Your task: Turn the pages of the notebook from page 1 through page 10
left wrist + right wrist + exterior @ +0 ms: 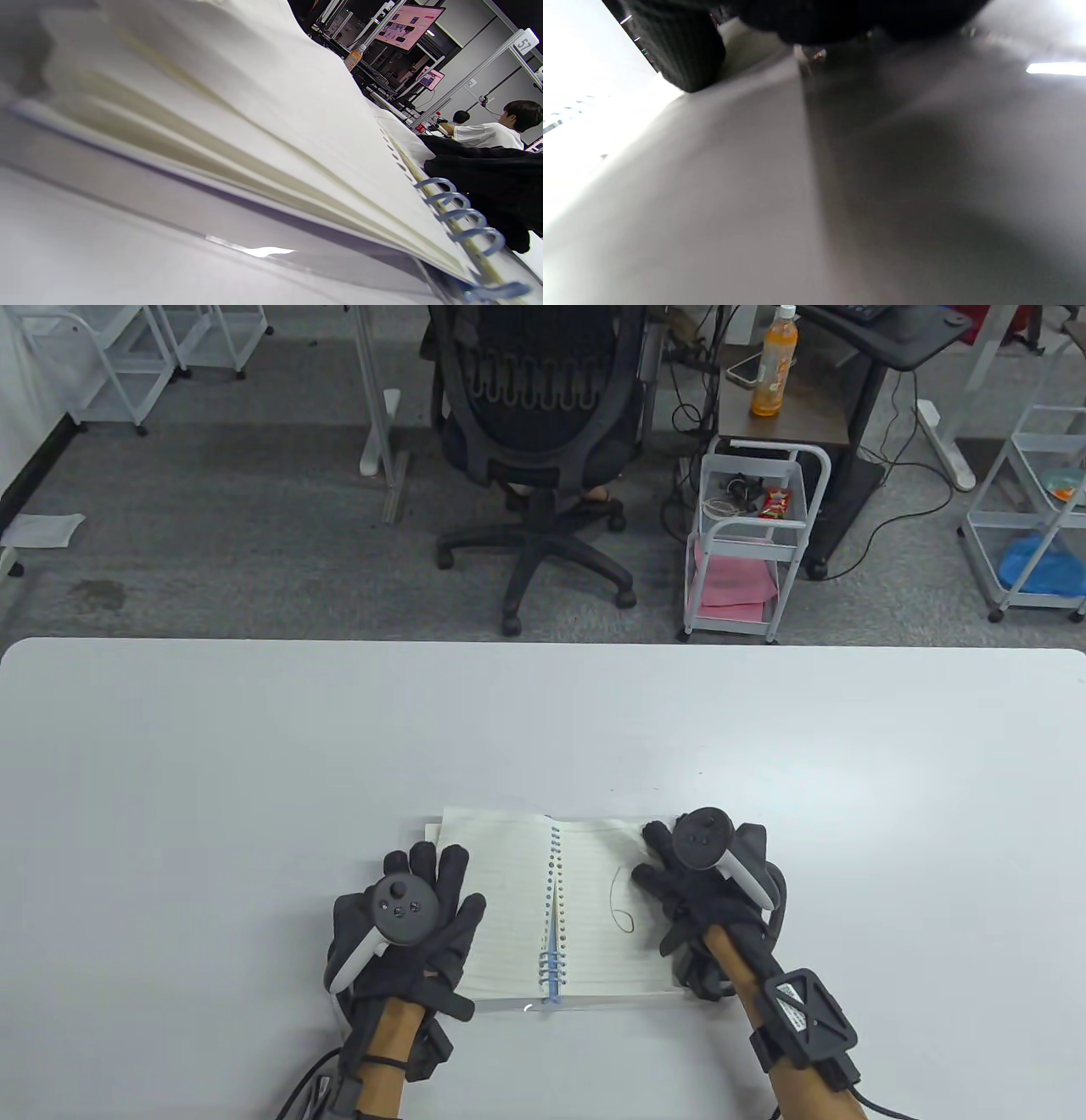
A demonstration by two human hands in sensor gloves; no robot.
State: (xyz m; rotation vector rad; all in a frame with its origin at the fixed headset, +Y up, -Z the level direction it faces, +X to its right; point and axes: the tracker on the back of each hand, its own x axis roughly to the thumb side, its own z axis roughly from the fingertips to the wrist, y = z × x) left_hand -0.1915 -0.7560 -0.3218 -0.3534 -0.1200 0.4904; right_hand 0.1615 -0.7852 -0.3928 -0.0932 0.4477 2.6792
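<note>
A spiral notebook (585,899) lies open near the front edge of the white table (543,712). Its right page (607,925) bears a handwritten 6. My left hand (424,899) rests flat with spread fingers on the left page (501,891). My right hand (679,865) rests on the outer edge of the right page, fingers pointing toward the far corner; whether it pinches a sheet is hidden by the tracker. In the left wrist view the stacked page edges (263,140) and the blue spiral (466,212) fill the frame. The right wrist view shows a dark gloved finger (683,55) on blurred paper.
Beyond the table's far edge stand a black office chair (543,432), a small white cart (747,543) and a side table with an orange bottle (774,364). More white carts stand at the far left and right.
</note>
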